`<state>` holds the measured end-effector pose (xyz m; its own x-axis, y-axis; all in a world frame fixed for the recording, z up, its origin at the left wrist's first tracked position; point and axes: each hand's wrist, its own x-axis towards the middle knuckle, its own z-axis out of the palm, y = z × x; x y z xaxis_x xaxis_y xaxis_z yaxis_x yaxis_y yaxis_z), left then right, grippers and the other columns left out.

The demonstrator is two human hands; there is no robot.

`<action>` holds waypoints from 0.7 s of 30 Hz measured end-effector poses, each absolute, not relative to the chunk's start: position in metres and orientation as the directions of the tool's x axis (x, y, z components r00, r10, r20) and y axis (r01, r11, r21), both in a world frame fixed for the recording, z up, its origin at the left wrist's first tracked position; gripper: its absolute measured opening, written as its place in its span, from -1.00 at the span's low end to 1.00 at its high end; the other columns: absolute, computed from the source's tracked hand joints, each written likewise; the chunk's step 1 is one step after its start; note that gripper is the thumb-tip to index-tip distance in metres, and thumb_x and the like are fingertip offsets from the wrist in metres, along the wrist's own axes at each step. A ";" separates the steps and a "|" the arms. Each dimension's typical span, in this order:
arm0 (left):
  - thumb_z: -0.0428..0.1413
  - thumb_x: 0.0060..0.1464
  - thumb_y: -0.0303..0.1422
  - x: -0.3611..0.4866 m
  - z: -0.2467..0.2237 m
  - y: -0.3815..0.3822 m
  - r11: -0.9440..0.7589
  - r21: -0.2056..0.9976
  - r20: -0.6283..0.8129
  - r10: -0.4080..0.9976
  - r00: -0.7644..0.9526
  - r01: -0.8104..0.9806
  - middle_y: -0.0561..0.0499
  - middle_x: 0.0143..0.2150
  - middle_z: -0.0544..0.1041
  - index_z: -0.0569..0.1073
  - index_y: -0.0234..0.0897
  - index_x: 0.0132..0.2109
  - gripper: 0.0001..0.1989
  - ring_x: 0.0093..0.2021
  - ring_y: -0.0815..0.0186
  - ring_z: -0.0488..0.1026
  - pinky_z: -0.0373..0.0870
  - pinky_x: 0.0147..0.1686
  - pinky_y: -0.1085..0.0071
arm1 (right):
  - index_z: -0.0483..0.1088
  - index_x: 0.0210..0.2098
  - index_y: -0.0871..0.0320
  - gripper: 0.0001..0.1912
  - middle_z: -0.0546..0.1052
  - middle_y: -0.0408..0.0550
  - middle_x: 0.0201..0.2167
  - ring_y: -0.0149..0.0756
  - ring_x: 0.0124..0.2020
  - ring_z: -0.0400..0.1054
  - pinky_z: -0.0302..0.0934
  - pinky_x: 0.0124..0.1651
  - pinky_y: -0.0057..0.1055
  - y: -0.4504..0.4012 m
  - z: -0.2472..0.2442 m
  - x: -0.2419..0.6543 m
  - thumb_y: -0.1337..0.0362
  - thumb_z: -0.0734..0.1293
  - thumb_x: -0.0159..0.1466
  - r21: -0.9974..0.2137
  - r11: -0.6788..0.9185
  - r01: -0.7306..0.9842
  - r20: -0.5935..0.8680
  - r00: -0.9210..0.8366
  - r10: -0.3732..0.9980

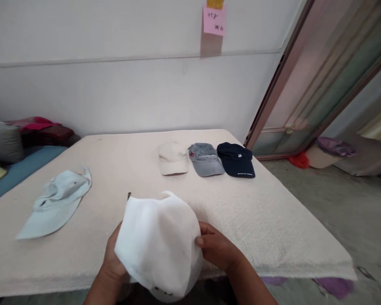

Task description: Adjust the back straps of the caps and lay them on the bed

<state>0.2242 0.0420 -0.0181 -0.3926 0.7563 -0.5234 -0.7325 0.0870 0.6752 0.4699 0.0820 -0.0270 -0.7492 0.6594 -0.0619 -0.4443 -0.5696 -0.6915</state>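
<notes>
A white cap (158, 241) is held up over the near edge of the table, its crown facing me and dark marks showing low on it. My left hand (114, 256) grips its left side, the fingers partly hidden behind the fabric. On the other side my right hand (214, 245) pinches the cap's edge between thumb and fingers. Farther back a beige cap (173, 159), a grey cap (205, 159) and a navy cap (236, 160) lie in a row. To the left rests a pale blue cap (57, 203), crumpled, brim pointing toward the near left.
A cream cloth (273, 237) covers the table, which backs onto a white wall (130, 93). A pink note (214, 20) hangs on the wall. Cushions (3, 140) and folded fabric lie at the far left. A glass-paneled door frame (282, 80) stands at the right.
</notes>
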 end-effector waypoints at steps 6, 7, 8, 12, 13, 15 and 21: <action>0.23 -0.20 -0.46 0.231 -0.014 0.030 0.370 0.620 -0.470 0.881 0.050 -0.692 -0.10 -0.54 0.54 0.53 -0.33 -0.34 -0.84 -0.53 0.13 0.49 0.41 -0.56 0.30 | 0.41 -0.32 0.24 -0.77 0.47 -0.05 -0.45 -0.40 -0.47 0.31 0.14 -0.40 -0.48 0.086 -0.020 0.470 0.19 0.32 0.13 -0.744 -0.476 -0.469 -0.070 -0.654 0.753; 0.25 -0.21 -0.48 0.232 -0.014 0.028 0.401 0.635 -0.443 0.889 0.114 -0.660 -0.11 -0.52 0.54 0.54 -0.34 -0.32 -0.81 -0.51 0.13 0.50 0.41 -0.53 0.29 | 0.40 -0.33 0.24 -0.80 0.46 -0.06 -0.49 -0.41 -0.50 0.30 0.13 -0.42 -0.48 0.086 -0.021 0.468 0.21 0.31 0.15 -0.754 -0.474 -0.456 -0.070 -0.661 0.747; 0.25 -0.21 -0.49 0.233 -0.014 0.026 0.437 0.645 -0.433 0.885 0.171 -0.627 -0.13 -0.50 0.55 0.54 -0.35 -0.32 -0.81 -0.48 0.12 0.51 0.42 -0.50 0.29 | 0.39 -0.34 0.24 -0.81 0.45 -0.07 -0.52 -0.42 -0.54 0.29 0.11 -0.45 -0.47 0.087 -0.022 0.466 0.22 0.30 0.15 -0.759 -0.479 -0.441 -0.071 -0.675 0.735; 0.22 -0.13 -0.46 0.237 -0.014 0.022 0.512 0.681 -0.420 0.859 0.293 -0.524 -0.19 -0.39 0.57 0.55 -0.39 -0.25 -0.79 -0.34 0.11 0.52 0.40 -0.40 0.33 | 0.36 -0.37 0.24 -0.85 0.32 -0.20 -0.69 -0.56 -0.74 0.03 -0.09 -0.63 -0.53 0.091 -0.029 0.458 0.26 0.29 0.15 -0.741 -0.531 -0.411 -0.134 -0.684 0.717; 0.21 -0.09 -0.45 0.238 -0.014 0.021 0.514 0.690 -0.411 0.858 0.309 -0.510 -0.20 -0.37 0.57 0.55 -0.40 -0.22 -0.78 -0.32 0.12 0.52 0.39 -0.39 0.35 | 0.35 -0.37 0.25 -0.86 0.29 -0.23 -0.71 -0.59 -0.76 -0.04 -0.16 -0.65 -0.55 0.093 -0.029 0.456 0.26 0.29 0.15 -0.734 -0.536 -0.418 -0.152 -0.669 0.728; 0.17 -0.04 -0.45 0.239 -0.014 0.022 0.509 0.704 -0.388 0.860 0.331 -0.495 -0.20 -0.32 0.58 0.53 -0.39 -0.16 -0.76 -0.29 0.14 0.52 0.38 -0.37 0.37 | 0.34 -0.36 0.24 -0.83 0.25 -0.26 -0.72 -0.63 -0.77 -0.14 -0.26 -0.67 -0.56 0.094 -0.029 0.454 0.23 0.26 0.18 -0.725 -0.536 -0.431 -0.172 -0.641 0.748; 0.14 0.00 -0.45 0.239 -0.014 0.024 0.473 0.732 -0.386 0.881 0.273 -0.491 -0.17 -0.31 0.58 0.49 -0.37 -0.08 -0.71 -0.40 0.25 0.50 0.37 -0.37 0.39 | 0.32 -0.36 0.23 -0.75 0.20 -0.29 -0.72 -0.64 -0.77 -0.17 -0.30 -0.67 -0.54 0.093 -0.023 0.448 0.15 0.20 0.25 -0.763 -0.494 -0.418 -0.169 -0.608 0.776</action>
